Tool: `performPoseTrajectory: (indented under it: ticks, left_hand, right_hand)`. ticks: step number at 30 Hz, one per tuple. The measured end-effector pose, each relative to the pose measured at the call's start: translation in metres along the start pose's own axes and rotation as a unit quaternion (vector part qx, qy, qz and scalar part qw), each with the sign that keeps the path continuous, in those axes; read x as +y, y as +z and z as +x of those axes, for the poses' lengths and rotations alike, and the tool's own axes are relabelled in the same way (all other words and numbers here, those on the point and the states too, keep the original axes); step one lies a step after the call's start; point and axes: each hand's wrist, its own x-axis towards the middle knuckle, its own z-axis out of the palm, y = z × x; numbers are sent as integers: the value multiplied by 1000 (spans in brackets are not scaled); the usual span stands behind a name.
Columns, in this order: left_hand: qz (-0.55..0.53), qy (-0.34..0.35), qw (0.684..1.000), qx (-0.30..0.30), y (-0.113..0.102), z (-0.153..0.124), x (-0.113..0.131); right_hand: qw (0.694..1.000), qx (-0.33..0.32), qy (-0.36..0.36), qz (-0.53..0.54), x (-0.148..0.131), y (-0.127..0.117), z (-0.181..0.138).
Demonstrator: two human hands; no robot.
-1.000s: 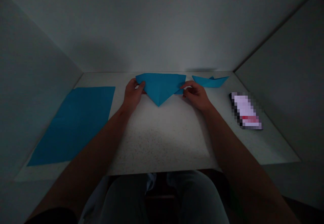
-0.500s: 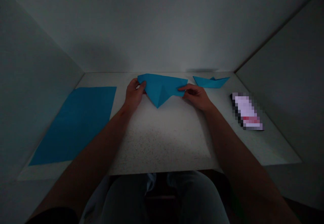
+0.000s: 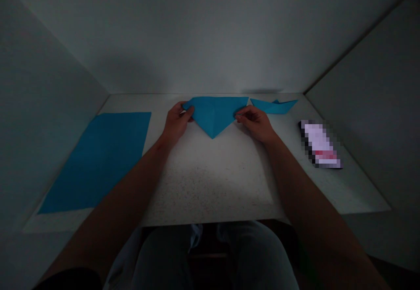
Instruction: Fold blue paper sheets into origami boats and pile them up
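Observation:
A blue paper folded into a downward-pointing triangle point(image 3: 215, 115) lies at the far middle of the white table point(image 3: 210, 180). My left hand point(image 3: 176, 124) pinches its left corner with closed fingers. My right hand point(image 3: 256, 123) pinches its right corner, fingers curled on the paper's edge. Both forearms reach forward from the bottom of the view.
A flat blue sheet point(image 3: 98, 158) lies on the left of the table. A folded blue paper boat point(image 3: 274, 105) sits at the far right. A blurred phone-like object point(image 3: 320, 145) rests near the right edge. Grey walls close in the table on three sides.
The folded paper shifted slightly right and flattened into a symmetric triangle. My right hand moved from its lower right flap to its right corner.

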Motion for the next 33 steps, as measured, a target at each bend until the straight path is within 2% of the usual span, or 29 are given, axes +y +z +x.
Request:
performPoseTrajectory:
  ticks: [7, 18, 25, 29, 33]
  left_hand:
    - [7, 29, 999, -31, 1, 1, -3]
    - [-7, 22, 998, -64, 1, 2, -9]
    - [-20, 35, 997, -66, 2, 0, -1]
    - [-28, 23, 997, -75, 4, -2, 6]
    - [-45, 5, 996, -71, 3, -4, 10]
  right_hand:
    - [999, 18, -26, -31, 3, 0, 1]
    - [999, 38, -24, -6, -2, 2, 1]
    - [998, 59, -13, 28, 14, -3, 5]
    - [996, 84, -5, -18, 8, -6, 5]
    - [993, 114, 23, 2, 2, -6, 5]
